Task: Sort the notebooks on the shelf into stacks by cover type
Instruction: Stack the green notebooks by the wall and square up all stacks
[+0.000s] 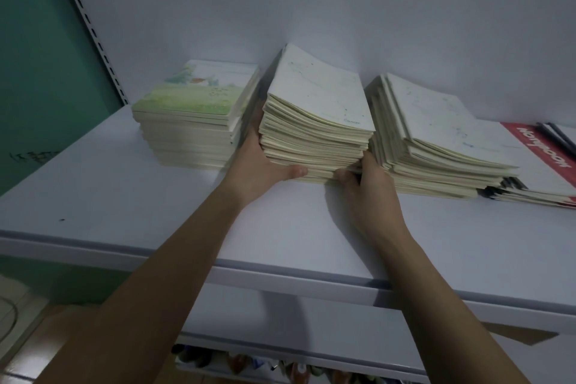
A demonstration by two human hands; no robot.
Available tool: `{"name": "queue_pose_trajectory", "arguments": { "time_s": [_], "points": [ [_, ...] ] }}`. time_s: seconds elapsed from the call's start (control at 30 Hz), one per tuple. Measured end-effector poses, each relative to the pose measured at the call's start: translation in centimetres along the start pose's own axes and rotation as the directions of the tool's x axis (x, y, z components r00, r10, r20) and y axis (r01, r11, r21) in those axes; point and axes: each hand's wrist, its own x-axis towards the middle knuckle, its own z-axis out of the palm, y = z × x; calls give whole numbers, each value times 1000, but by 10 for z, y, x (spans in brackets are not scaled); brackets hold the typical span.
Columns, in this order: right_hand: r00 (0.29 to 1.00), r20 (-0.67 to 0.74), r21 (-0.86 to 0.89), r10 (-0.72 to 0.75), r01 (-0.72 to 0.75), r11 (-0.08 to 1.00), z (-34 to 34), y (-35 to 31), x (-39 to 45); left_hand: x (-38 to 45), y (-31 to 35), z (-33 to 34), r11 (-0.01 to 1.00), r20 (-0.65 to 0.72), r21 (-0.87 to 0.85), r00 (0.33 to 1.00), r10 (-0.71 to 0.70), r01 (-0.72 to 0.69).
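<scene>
Gripping the middle stack of pale-covered notebooks (314, 121) from both sides, the left hand (265, 165) and right hand (367, 179) are curled around its soft, cream page edges on the white shelf (124, 196).

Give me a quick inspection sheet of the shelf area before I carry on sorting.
Surface: pale shelf, one small dark speck near its left front.
Job's things: green-cover stack at left; middle stack, white cover, tilted; right stack, white covers, fanned and leaning; red-cover notebooks lying flat at far right.
Clutter: nothing seen.
Grip: left hand and right hand hold the middle stack by its sides, thumbs at the front edge.
Cables: nothing seen.
Surroundings: white back panel, green wall, lower shelf with blurred items.
</scene>
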Motion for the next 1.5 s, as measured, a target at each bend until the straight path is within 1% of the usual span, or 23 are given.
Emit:
{"name": "queue_pose_trajectory", "arguments": {
  "time_s": [0.07, 0.17, 0.23, 0.27, 0.37, 0.43, 0.5, 0.57, 0.63, 0.7, 0.77, 0.9, 1.0, 1.1, 1.17, 1.2, 1.27, 1.3, 1.33, 1.37, 1.4, 1.47, 1.5],
  "points": [
    [1000, 26, 17, 2, -2, 1000, -2, 0, -3, -2, 0, -2, 1000, 25, 5, 1000, -5, 5],
    [999, -11, -38, -42, 41, 998, 0, 2, -3, -1, -4, -4, 1000, 56, 14, 998, -12, 11],
    [999, -46, -13, -25, 24, 1000, 1, 0, -1, 1, -8, -7, 1000, 75, 21, 997, -18, 17],
    [998, -67, -30, -15, 13, 999, 3, -1, 0, 2, -8, -8, 1000, 92, 17, 995, -27, 26],
    [993, -114, -165, -34, 15, 986, 5, 0, 2, 4, -11, -9, 999, 103, 0, 993, -52, 52],
    [995, -94, -126, -28, 16, 992, 3, 0, 0, 2, -9, -9, 998, 89, -5, 994, -59, 60],
    [999, -48, -29, -24, 23, 999, 2, -2, -2, -2, -5, -8, 999, 71, -1, 996, -50, 50],
    [999, -5, 122, 33, -32, 992, 3, -6, -3, -4, 1, -6, 999, 85, -17, 996, -27, 28],
    [994, 32, 220, 102, -107, 970, 2, -9, -3, -3, 5, -7, 995, 101, -88, 994, -40, 49],
    [989, 65, 246, 135, -147, 958, 0, -10, -2, -2, 11, -8, 975, 104, -169, 986, -128, 144],
    [990, 69, 229, 124, -136, 964, -2, -11, -3, 0, 10, -8, 951, 125, -226, 974, -188, 212],
    [992, 26, 185, 122, -124, 975, -2, -12, 0, 2, 6, -9, 947, 146, -203, 964, -222, 249],
    [990, 16, 86, 138, -139, 987, 0, -14, -1, -3, 10, -5, 967, 104, -136, 974, -202, 215],
    [987, 47, 96, 155, -159, 983, 3, -20, -4, -14, 33, -1, 986, -10, -74, 989, -150, 149],
    [990, 78, 49, 120, -124, 991, -6, -23, -16, -22, 43, -1, 992, -94, -68, 989, -112, 106],
    [992, 88, 7, 90, -90, 996, -14, -25, -26, -27, 46, -1, 995, -143, -75, 987, -69, 59],
    [996, 73, 7, 45, -45, 999, -33, -27, -50, -41, 51, 2, 989, -249, -65, 962, 113, -133],
    [999, 35, 31, 35, -36, 999, -44, -26, -60, -51, 55, 6, 968, -287, -72, 934, 211, -240],
    [999, -26, 61, 29, -27, 998, -57, -27, -68, -62, 59, 14, 947, -290, -99, 919, 268, -307],
    [992, -116, 84, 45, -36, 996, -69, -24, -70, -72, 63, 23, 937, -242, -146, 930, 278, -318],
    [976, -206, 126, 67, -42, 991, -81, -22, -70, -80, 66, 32, 942, -151, -197, 958, 245, -272],
    [913, -371, 226, 166, -85, 970, -108, -15, -63, -94, 71, 54, 958, 67, -270, 991, 114, -92],
    [875, -431, 273, 219, -105, 956, -122, -13, -58, -97, 73, 64, 960, 166, -280, 985, 52, -3]
  ]
}}
